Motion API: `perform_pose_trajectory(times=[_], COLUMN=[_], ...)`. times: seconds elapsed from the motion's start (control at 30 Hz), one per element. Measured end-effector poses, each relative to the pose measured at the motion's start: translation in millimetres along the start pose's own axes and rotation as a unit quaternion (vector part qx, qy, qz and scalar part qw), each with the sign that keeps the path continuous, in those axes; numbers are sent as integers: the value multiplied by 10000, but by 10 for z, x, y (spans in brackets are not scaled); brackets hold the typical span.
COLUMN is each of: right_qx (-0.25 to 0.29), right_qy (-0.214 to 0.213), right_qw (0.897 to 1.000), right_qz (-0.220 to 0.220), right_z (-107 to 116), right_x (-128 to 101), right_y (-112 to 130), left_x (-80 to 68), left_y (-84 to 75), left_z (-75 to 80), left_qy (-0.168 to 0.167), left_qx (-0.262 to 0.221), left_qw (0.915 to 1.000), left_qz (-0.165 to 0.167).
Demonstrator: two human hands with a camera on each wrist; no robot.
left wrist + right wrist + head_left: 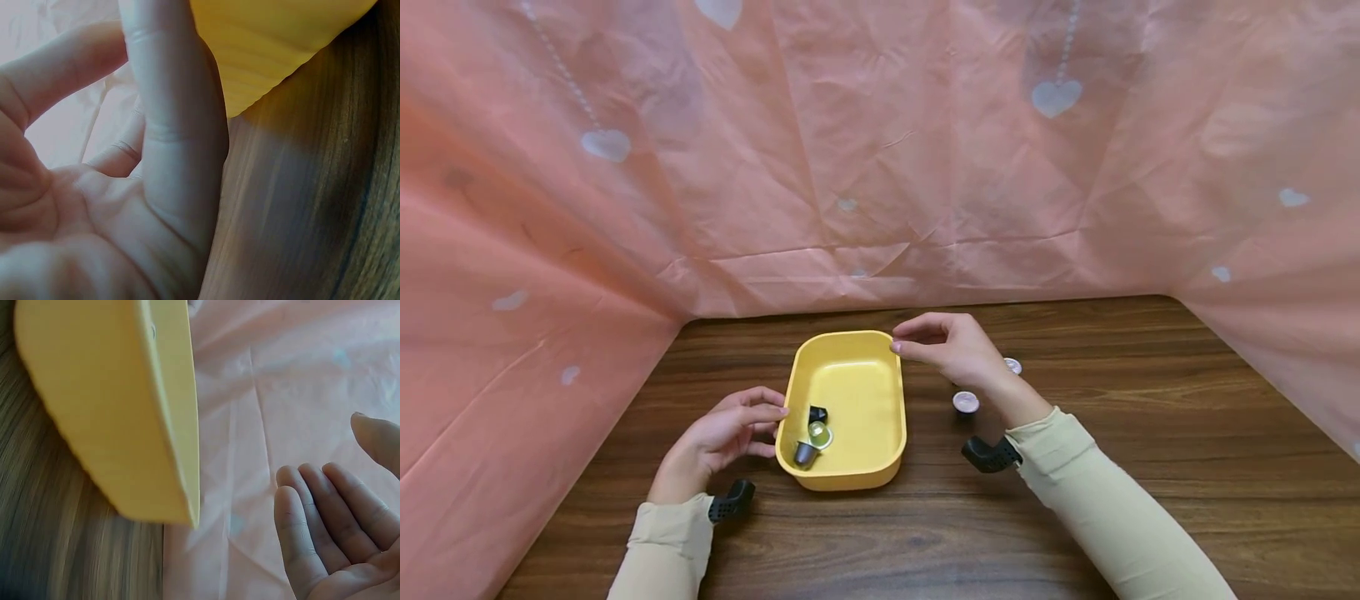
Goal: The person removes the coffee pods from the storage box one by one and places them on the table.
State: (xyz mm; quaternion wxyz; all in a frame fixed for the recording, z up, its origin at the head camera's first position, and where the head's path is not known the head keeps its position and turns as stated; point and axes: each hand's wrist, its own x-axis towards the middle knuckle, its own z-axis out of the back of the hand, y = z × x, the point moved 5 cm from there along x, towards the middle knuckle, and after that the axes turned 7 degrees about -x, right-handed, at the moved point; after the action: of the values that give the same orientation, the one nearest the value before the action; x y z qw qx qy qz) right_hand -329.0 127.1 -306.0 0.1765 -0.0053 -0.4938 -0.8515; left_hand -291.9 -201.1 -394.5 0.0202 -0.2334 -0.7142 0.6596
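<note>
A yellow rectangular box [850,482] with rounded corners stands on the wooden table. Inside it, at the near left, lie a black coffee capsule [817,414], a yellow-green one [820,434] and a dark grey one [806,455]. My left hand [722,433] is at the box's left wall, a fingertip right at the rim and the fingers loosely bent. Over the far right corner is my right hand [951,346], its thumb and fingers spread apart with nothing between them. The right wrist view shows that hand [340,531] away from the box wall [94,406].
To the right of the box, a capsule with a pale lid [966,403] stands on the table [1120,400]. Another pale-lidded capsule [1013,366] is partly hidden behind my right wrist. A pink cloth [880,167] with heart prints hangs along the back and sides.
</note>
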Motion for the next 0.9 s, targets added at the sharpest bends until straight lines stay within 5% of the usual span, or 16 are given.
perform_pose_trajectory(times=[0.9], right_qx=[479], right_qy=[-62], right_qw=[9984], right_qz=[-287], right_z=[-882], right_x=[482], right_y=[315], left_x=[2], left_y=[37], left_z=[-1], left_qy=[90], left_qx=[-134], left_qw=[9999], left_qz=[-46])
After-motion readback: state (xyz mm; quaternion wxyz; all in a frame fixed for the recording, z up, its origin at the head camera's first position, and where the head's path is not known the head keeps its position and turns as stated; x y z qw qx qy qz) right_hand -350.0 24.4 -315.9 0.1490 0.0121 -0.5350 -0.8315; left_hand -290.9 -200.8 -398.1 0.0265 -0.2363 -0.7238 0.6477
